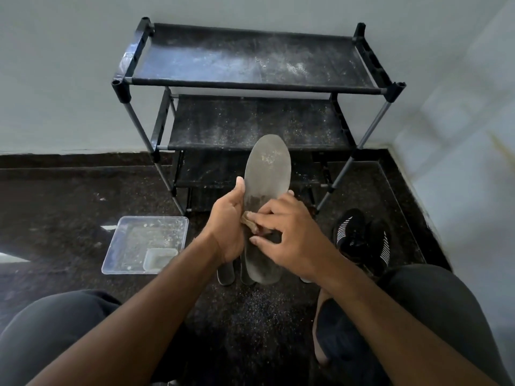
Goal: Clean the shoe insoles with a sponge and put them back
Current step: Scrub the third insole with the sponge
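Dark speckled floor, left hand gripping insole, right hand fingers pressing sponge onto it

I note dim, flat daylight from the left, with glare patches on the dark floor (speckled, glossy). Wide-angle bending curves the walls at the edges; the view is slightly soft throughout.
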